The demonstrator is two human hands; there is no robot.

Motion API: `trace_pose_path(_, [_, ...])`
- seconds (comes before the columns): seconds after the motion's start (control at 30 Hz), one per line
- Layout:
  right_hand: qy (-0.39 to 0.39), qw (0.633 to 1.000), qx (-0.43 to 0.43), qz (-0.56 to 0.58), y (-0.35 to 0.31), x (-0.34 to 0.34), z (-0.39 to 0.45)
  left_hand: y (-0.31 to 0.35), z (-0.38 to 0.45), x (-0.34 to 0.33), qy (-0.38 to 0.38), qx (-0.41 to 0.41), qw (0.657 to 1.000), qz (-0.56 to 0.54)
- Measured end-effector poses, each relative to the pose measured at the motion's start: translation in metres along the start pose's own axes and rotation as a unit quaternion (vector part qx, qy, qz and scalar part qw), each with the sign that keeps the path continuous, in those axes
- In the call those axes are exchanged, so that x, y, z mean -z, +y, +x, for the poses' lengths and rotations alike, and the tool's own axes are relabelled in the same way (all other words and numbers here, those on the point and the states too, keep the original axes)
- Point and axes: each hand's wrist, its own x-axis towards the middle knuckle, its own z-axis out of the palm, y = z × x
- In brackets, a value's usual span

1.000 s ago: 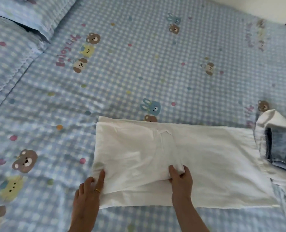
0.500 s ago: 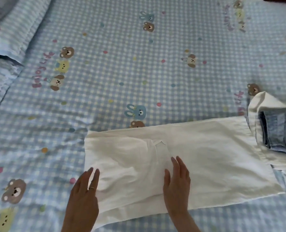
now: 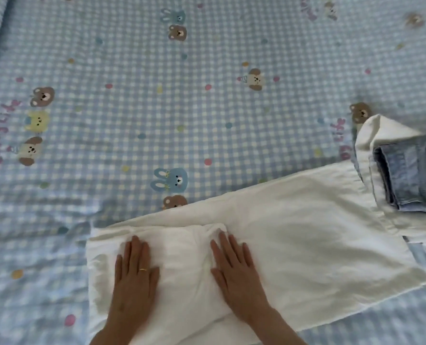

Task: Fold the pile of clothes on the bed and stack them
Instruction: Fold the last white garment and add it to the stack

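Both my left hand (image 3: 134,277) and right hand (image 3: 234,270) press flat, fingers straight, on white trousers (image 3: 294,242) stretching rightward along the bed's (image 3: 132,120) near edge, nearer my right hand.

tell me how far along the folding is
Done: folded jeans already sit on a white garment at the right edge. In hand: left hand and right hand press flat on the white garment, partly folded. Left: finish folding it and stack it.

- Bed sheet (image 3: 207,108): blue-white gingham w/ cartoon bears, bunnies, colored dots, pink lettering; fills whole view.
- Soft, even daylight; mild wrinkles lower left.
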Motion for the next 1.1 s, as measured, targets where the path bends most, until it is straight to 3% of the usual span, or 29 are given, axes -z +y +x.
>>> trace_pose_path(0.07, [0.012, 0.999, -0.04, 0.002, 0.038, 0.015, -0.021, 0.044, 0.011, 0.01, 0.033, -0.066, 0.997, -0.009])
trace_pose_path(0.23, [0.03, 0.984, -0.175, -0.029, 0.148, 0.058, -0.073, 0.163, 0.074, 0.012, -0.029, -0.205, 0.978, 0.035])
trace_pose_path(0.37, [0.067, 0.942, -0.326, -0.045, 0.229, 0.096, -0.096, 0.258, 0.13, -0.007, -0.059, -0.297, 0.952, 0.052])
trace_pose_path(0.57, [0.115, 0.931, -0.338, -0.071, 0.283, 0.093, -0.116, 0.385, 0.216, -0.027, -0.049, -0.275, 0.959, 0.035])
trace_pose_path(0.7, [0.171, 0.923, -0.345, 0.005, 0.287, 0.099, -0.117, 0.444, 0.249, -0.02, -0.122, -0.234, 0.961, -0.087])
trace_pose_path(0.83, [0.24, 0.902, -0.327, 0.147, 0.276, 0.12, -0.123, 0.454, 0.255, 0.004, -0.174, -0.219, 0.955, -0.097])
trace_pose_path(1.0, [0.324, 0.875, -0.273, 0.235, 0.211, 0.155, -0.135, 0.397, 0.231, 0.076, -0.104, -0.31, 0.94, -0.098])
trace_pose_path(1.1, [0.332, 0.881, -0.236, 0.242, 0.158, 0.166, -0.139, 0.338, 0.208, 0.118, -0.034, -0.385, 0.922, 0.028])
